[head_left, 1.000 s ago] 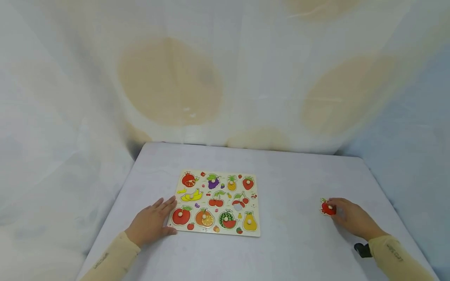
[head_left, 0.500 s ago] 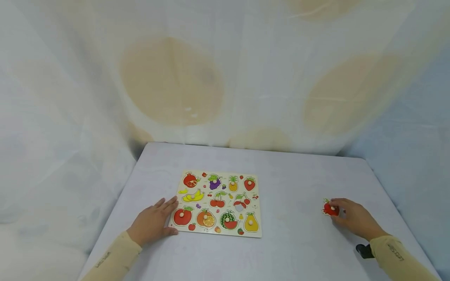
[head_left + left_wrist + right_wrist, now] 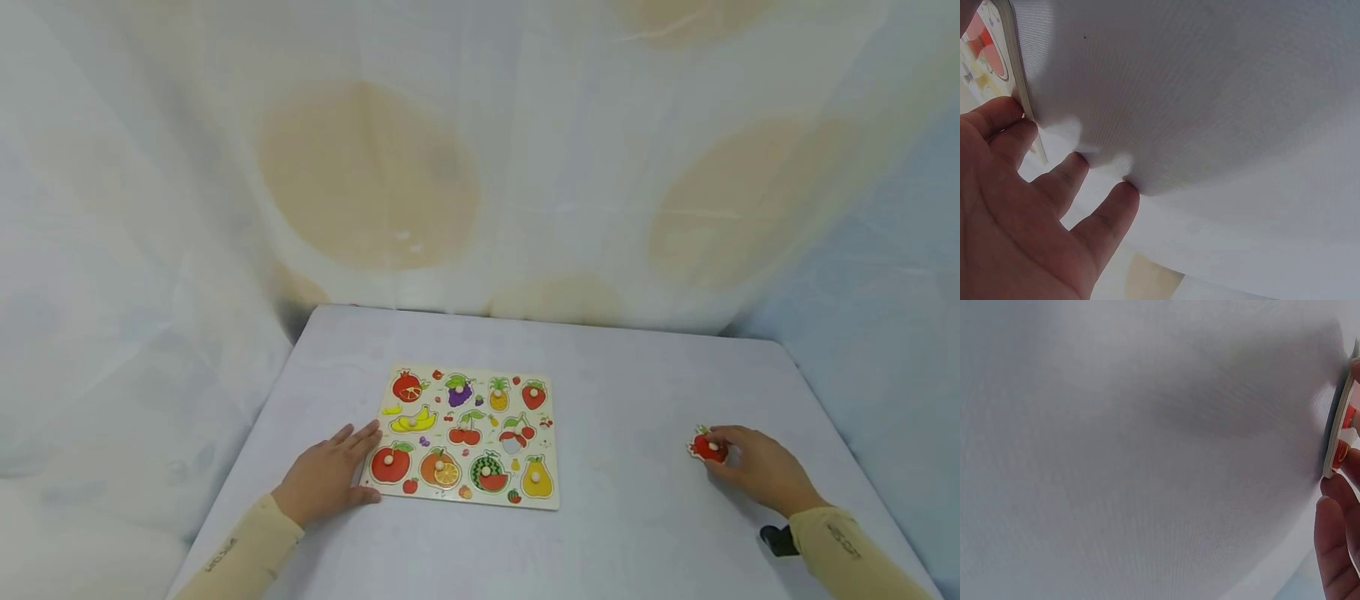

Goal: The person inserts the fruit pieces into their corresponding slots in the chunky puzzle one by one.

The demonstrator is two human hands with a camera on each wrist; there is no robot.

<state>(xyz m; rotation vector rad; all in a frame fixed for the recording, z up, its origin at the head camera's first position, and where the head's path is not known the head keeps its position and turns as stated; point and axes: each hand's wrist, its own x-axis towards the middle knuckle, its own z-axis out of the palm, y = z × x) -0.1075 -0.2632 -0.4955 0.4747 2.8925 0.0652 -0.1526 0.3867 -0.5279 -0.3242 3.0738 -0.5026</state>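
Observation:
In the head view, a wooden fruit puzzle board (image 3: 480,446) lies on the white table, with knobbed fruit pieces in it. My left hand (image 3: 326,473) rests at the board's left edge, fingers spread and mostly straight. The left wrist view shows the board's edge (image 3: 1017,69) against two fingertips, while other fingertips touch the cloth. Far to the right, my right hand (image 3: 759,468) pinches a red pomegranate puzzle piece (image 3: 705,451) with a pale knob, low over the table. In the right wrist view, fingertips stand around the piece's edge (image 3: 1334,434).
White cloth covers the table (image 3: 622,375), whose far edge meets a hanging curtain (image 3: 562,167) with tan spots. The board's pomegranate space (image 3: 407,387) at its far left corner shows no knob. A black object (image 3: 780,540) sits under the right wrist.
The head view has shifted slightly, so everything appears a little farther right. My right hand keeps its pinch on the pomegranate puzzle piece, and my left hand stays at the board.

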